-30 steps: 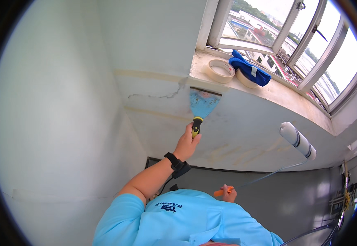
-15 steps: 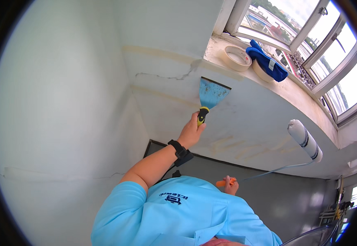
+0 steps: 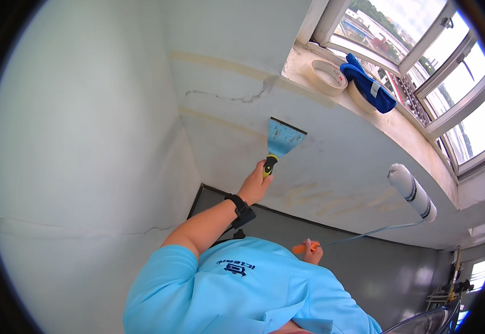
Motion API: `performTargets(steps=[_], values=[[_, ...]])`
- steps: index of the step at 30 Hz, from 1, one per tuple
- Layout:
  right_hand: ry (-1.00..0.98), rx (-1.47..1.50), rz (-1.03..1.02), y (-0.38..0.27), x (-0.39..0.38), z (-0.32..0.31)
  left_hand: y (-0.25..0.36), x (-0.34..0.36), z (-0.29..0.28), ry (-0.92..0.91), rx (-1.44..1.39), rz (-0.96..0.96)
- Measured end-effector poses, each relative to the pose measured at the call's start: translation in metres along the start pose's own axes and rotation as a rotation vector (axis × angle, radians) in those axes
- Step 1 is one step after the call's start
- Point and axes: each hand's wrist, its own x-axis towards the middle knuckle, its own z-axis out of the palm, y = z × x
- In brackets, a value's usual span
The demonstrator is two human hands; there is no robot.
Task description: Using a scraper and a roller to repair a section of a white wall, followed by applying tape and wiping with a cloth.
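Note:
My left hand (image 3: 257, 183), with a black strap on its wrist, grips the black-and-yellow handle of a putty knife (image 3: 286, 136). Its wide blue blade is held at the pale wall below the sill; I cannot tell whether it touches. Above and left of the blade runs a dark crack (image 3: 242, 98) between two yellowish bands. Low at the right, my right hand (image 3: 312, 253) is closed on the orange handle of a paint roller (image 3: 412, 192), whose wire frame reaches out to a white, dark-striped sleeve.
Above, a windowsill (image 3: 298, 67) holds masking tape (image 3: 327, 78) and a blue cloth (image 3: 370, 94), under which another roll lies. Open window frames (image 3: 415, 55) rise behind them. A plain wall (image 3: 81, 139) fills the left side; grey floor (image 3: 387, 267) spreads below, with clutter at far right.
The view has shifted, so the sill and window appear farther right and higher. The putty knife's blade has moved down from the sill's edge. Both hands keep their hold.

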Motion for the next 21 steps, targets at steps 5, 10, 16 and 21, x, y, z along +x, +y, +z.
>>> performTargets(steps=[5, 10, 16, 21], values=[[0.01, 0.002, 0.009, -0.007, -0.004, 0.001, -0.015, -0.006, 0.001, 0.028, 0.043, 0.006], [0.002, -0.006, -0.004, -0.006, -0.001, 0.0, -0.013, -0.006, -0.005, -0.041, 0.007, -0.101], [-0.015, -0.003, -0.001, -0.001, 0.005, -0.003, -0.039, -0.006, 0.001, -0.012, 0.076, -0.032], [0.001, 0.032, -0.01, -0.001, 0.009, 0.001, -0.042, -0.002, -0.003, -0.013, 0.091, -0.003]])
